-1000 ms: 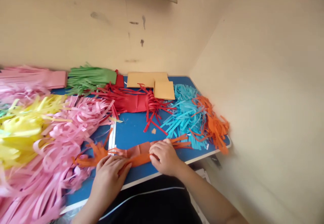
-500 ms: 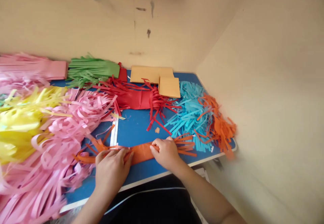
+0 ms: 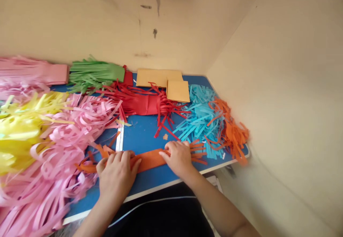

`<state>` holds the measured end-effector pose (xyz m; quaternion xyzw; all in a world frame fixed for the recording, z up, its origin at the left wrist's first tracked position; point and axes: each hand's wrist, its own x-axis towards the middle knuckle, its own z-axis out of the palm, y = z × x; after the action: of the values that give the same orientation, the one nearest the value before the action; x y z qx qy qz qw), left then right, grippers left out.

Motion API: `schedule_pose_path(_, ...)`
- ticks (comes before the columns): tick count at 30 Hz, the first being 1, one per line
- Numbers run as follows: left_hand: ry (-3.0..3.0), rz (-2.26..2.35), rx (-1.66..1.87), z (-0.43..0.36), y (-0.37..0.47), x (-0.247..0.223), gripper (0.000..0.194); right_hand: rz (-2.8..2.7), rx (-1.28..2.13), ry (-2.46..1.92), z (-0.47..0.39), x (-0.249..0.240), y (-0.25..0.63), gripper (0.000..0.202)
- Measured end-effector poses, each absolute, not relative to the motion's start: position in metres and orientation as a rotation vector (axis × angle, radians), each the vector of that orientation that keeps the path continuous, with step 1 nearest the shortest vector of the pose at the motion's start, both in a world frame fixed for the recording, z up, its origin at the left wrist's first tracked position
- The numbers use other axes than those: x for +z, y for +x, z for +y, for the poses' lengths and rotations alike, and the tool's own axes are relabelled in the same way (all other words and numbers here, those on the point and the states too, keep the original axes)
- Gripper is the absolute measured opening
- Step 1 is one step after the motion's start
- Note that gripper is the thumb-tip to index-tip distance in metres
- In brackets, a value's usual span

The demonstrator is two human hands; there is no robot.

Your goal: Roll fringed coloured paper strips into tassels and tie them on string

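Note:
A strip of orange fringed paper (image 3: pixel 150 161) lies across the front of the blue table, its middle uncut and its cut strands fanning out at both ends. My left hand (image 3: pixel 117 172) grips the left part, thumb toward the middle and fingers arched over the top. On the right part, my right hand (image 3: pixel 179 159) is closed with thumb and fingers around the paper near where its fringe begins. Some of the orange strands pass under my hands and are hidden there.
Red fringed paper (image 3: pixel 143 104) and tan folded paper (image 3: pixel 178 91) lie behind. Blue fringe (image 3: pixel 200 108) and more orange fringe (image 3: pixel 233 133) sit at the right. Pink (image 3: pixel 80 122), yellow (image 3: pixel 24 133) and green fringes (image 3: pixel 93 70) cover the left. Walls border the blue table (image 3: pixel 150 128).
My left hand's fingers are arched a little more, and my right hand's fingers have shifted slightly on the orange paper. The whole view has drifted a little.

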<state>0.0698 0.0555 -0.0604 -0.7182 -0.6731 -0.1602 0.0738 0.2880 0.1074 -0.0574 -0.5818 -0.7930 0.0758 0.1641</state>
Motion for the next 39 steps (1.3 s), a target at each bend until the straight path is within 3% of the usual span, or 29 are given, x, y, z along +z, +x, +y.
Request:
schedule_pose_path(4, -2.461, -1.62, -0.446, 0.062, 0.068, -0.053, 0.018, -2.093, -0.093, -1.665, 0.096, -0.033, 0.294, 0.021)
schedule_pose_path(8, -2.719, -1.448, -0.318, 0.068, 0.069, -0.04, 0.023, -2.476, 0.198, -1.102, 0.079, -0.039, 0.286, 0.027)
schedule_pose_path(13, -2.717, -1.454, -0.472, 0.059, 0.069, -0.031, 0.017, -2.481, 0.204, -1.331, 0.081, -0.044, 0.304, 0.028)
schedule_pose_path(18, -2.685, -1.512, -0.44, 0.052, 0.074, -0.029, 0.021, -2.708, 0.27, -0.828, 0.083, -0.043, 0.3, 0.032)
schedule_pose_path(26, -2.536, -1.459, -0.489, 0.054, 0.066, -0.045, 0.023, -2.607, 0.508, -0.984, 0.107, -0.056, 0.304, 0.037)
schedule_pose_path(30, -2.477, -1.547, -0.569, 0.049, 0.063, -0.055, 0.017, -2.613, 0.453, -0.966, 0.106, -0.051, 0.306, 0.019)
schedule_pose_path(34, -2.465, -1.615, -0.505, 0.047, 0.071, -0.053, 0.025, -2.657, 0.348, -0.922, 0.109, -0.05, 0.303, 0.026)
schedule_pose_path(39, -2.416, -1.524, -0.483, 0.053, 0.079, -0.046, 0.019, -2.667, 0.328, -0.955, 0.115, -0.048, 0.298, 0.013)
